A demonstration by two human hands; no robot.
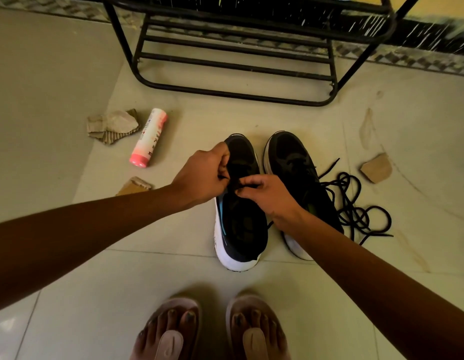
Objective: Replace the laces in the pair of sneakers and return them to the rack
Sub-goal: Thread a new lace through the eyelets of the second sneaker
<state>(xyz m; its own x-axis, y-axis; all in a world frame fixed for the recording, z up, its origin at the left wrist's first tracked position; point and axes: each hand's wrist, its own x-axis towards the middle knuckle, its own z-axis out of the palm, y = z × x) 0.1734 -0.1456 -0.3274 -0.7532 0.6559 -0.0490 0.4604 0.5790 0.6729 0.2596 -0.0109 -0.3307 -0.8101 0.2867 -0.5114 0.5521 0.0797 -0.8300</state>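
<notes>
Illumination: dim, with a warm yellow-green cast. Glare: one pale patch on the floor (pixel 7 323), far left of the left grip (pixel 202 175). The lace (pixel 249 186) pinched between it and the right grip (pixel 264 194) merges into the dark sneaker (pixel 242 224). The rack (pixel 233 94) bars beyond the grips bow. The feet (pixel 171 328) nearest the camera are soft.

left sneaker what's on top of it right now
Both hands sit on the middle of the left sneaker: the left hand and the right hand each pinch a black lace. They cover the eyelets beneath, so how far it is laced cannot be seen.
</notes>
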